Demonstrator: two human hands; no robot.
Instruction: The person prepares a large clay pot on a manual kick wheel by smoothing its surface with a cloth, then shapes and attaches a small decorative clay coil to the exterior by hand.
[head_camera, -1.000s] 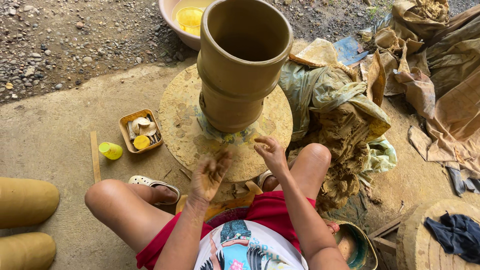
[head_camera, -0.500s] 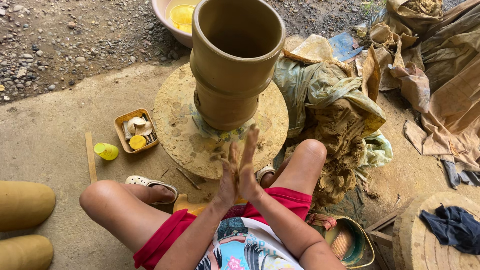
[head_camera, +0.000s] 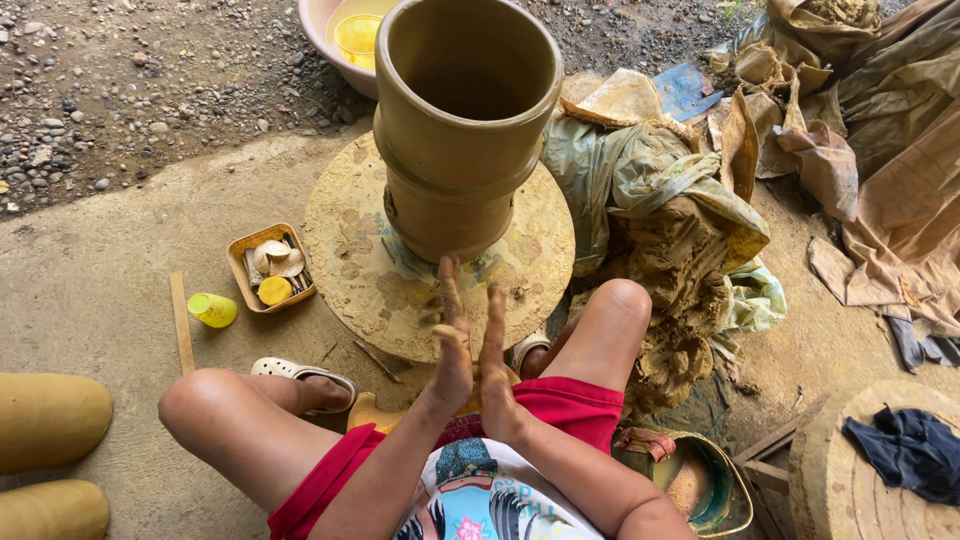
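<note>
A tall unfired clay pot (head_camera: 465, 130) stands upright on a round clay-smeared turntable (head_camera: 350, 270) on the ground in front of me. My left hand (head_camera: 450, 345) and my right hand (head_camera: 492, 355) are pressed palm to palm just in front of the turntable's near edge, fingers straight and pointing at the pot. Whether any clay lies between the palms is hidden. Both hands are apart from the pot. My knees are spread to either side, in red shorts.
A small tray of tools (head_camera: 270, 266), a yellow cup (head_camera: 213, 310) and a wooden stick (head_camera: 181, 322) lie to the left. A pink basin (head_camera: 330, 30) sits behind the pot. Clay-covered plastic sheets (head_camera: 680, 230) pile up on the right. A bucket (head_camera: 700, 480) and another round board (head_camera: 850, 480) are at the lower right.
A second ago my hands were apart at the turntable's edge. They came together palm to palm and stay pressed, now a little lower.
</note>
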